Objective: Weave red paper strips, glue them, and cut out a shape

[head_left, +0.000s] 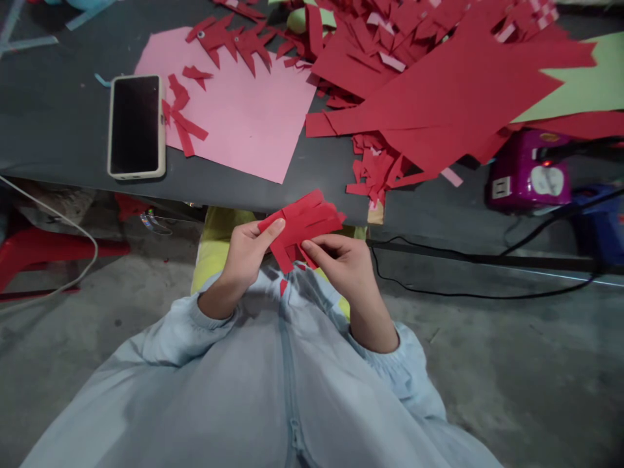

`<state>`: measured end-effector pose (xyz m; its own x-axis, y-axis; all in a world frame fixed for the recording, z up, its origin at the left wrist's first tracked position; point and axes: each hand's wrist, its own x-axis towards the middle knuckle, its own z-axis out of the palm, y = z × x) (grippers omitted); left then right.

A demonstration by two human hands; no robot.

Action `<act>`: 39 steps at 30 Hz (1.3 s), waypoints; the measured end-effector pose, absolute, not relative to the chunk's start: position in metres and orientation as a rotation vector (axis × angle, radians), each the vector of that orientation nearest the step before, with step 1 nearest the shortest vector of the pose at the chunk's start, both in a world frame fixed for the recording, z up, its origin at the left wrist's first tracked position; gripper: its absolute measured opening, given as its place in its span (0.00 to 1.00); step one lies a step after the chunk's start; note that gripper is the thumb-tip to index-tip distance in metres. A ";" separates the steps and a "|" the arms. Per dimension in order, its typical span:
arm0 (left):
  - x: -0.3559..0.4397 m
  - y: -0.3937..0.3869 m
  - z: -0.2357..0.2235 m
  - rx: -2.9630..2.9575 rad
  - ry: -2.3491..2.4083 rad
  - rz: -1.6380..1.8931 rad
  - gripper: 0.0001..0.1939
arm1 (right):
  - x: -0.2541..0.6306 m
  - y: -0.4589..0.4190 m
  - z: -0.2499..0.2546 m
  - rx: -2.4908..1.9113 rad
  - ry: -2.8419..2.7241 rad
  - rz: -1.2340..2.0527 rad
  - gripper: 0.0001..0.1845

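Fingers (pixel 336 241) of R hand (pixel 348 263) pinching lower edge of red paper (pixel 309 220), L hand (pixel 244 253) gripping its L end, nr tbl (pixel 219 186)

Near mid-frame I see the left grip (pixel 246 250) clasped, its thumb (pixel 273 231) on top — the right grip (pixel 344 257) near it, thumb against forefinger (pixel 334 241). Both wrists (pixel 217 296) are bare, angled up and inward.

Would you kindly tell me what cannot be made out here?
Head view throughout:
Left hand: fingers besides the thumb, mostly hidden behind the held red paper.
Pale green sheet: partly covered by the large red sheet, cut off by the right edge.
Purple box: label print, too small and blurred.
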<state>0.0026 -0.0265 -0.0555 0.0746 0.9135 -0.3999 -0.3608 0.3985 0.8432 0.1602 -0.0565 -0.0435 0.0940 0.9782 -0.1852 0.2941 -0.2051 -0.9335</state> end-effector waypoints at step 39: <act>0.012 -0.021 -0.044 0.497 1.014 1.075 0.21 | 0.160 -0.049 -0.040 -1.612 -1.112 1.181 0.14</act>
